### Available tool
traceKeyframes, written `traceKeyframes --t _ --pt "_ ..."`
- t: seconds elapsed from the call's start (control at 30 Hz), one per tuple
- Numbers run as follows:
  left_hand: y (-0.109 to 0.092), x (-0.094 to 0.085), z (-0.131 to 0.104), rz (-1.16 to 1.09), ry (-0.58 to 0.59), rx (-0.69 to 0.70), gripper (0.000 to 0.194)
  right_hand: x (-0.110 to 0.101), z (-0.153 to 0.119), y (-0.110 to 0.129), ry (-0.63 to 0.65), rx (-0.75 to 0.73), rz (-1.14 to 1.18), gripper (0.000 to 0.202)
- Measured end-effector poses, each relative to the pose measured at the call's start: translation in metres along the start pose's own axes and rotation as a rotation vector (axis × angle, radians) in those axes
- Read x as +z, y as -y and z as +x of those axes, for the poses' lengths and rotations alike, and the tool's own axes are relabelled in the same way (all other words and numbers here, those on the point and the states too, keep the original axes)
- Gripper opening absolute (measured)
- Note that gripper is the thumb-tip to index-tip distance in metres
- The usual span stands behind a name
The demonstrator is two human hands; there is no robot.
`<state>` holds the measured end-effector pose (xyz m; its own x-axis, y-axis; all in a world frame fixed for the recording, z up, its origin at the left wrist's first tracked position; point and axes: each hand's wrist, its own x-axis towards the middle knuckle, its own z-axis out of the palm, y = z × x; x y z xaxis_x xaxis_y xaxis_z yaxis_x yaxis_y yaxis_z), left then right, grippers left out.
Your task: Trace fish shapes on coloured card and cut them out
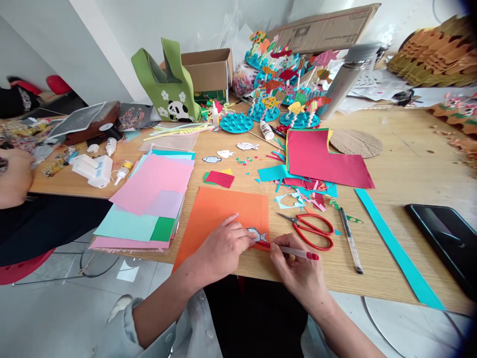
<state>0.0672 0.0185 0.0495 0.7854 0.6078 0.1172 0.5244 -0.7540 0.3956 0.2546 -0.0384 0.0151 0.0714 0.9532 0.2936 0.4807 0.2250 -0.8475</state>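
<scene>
A sheet of orange paper [208, 214] lies at the table's front edge. On its right side rests a small white paper fish [257, 235] with a dark outline. My left hand [223, 243] pins the fish against the sheet with its fingertips, covering part of it. In my right hand [298, 268] is a red pen [294, 252], its tip touching the orange paper at the fish's lower edge. Red-handled scissors [313, 229] lie just beyond my right hand, blades partly apart. A clear-barrelled pen [351, 241] is to their right.
Stacked coloured paper [149, 184] lies left; red paper [324, 159] and scraps [298, 191] lie ahead. A phone [443, 238] and blue strip [398, 248] are right. Behind stand fish decorations [283, 89], a panda bag [167, 89] and a flask [345, 82]. Another person's arm [15, 174] shows left.
</scene>
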Motion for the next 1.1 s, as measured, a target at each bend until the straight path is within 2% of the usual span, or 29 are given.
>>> traceKeyframes --t 0.2,0.6,1.1 --pt "0.0011 -0.0001 0.0006 -0.006 -0.010 0.020 0.034 -0.0015 -0.0002 0.0012 -0.030 -0.009 0.025 0.011" --pt "0.0027 0.0025 -0.0002 -0.003 -0.005 0.011 0.033 -0.0004 -0.0006 -0.0021 0.038 0.007 0.032 0.011" --pt "-0.0012 0.0005 0.0012 0.034 -0.010 0.007 0.032 -0.0022 0.0045 0.0073 -0.051 0.014 -0.008 0.014"
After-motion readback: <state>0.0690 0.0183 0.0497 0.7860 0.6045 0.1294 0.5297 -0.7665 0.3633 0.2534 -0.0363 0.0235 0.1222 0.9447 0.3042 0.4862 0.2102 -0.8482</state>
